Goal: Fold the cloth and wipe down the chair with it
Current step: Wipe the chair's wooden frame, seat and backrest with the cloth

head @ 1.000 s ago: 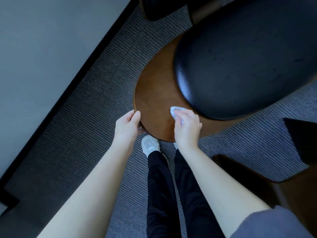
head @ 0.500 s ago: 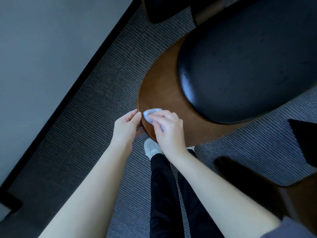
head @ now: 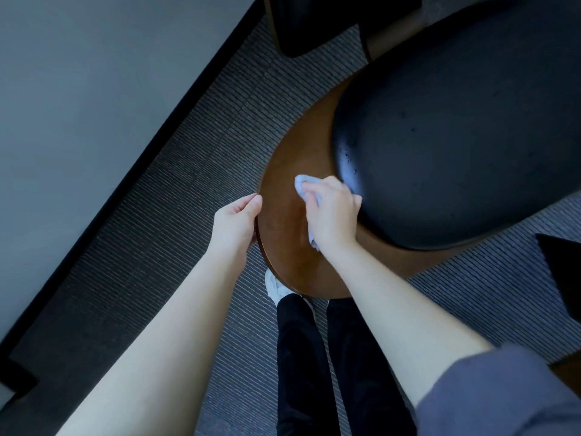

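The chair has a brown wooden shell point(head: 283, 247) and a black padded cushion point(head: 456, 136). A small white folded cloth point(head: 302, 184) lies on the wood next to the cushion's edge. My right hand point(head: 333, 215) grips the cloth and presses it on the wood; most of the cloth is hidden under the fingers. My left hand point(head: 235, 225) grips the shell's left rim, with the thumb on top and the fingers curled under the edge.
Striped grey carpet point(head: 176, 215) covers the floor. A pale wall with a black skirting board point(head: 141, 146) runs along the left. Dark furniture legs point(head: 301, 26) stand at the top. Another dark chair edge point(head: 562, 278) sits at the right. My legs and a white shoe point(head: 276, 287) are below the chair.
My right hand slid the cloth from beside the cushion to the left rim, then back up and right toward the cushion's edge. My left hand stayed on the rim.
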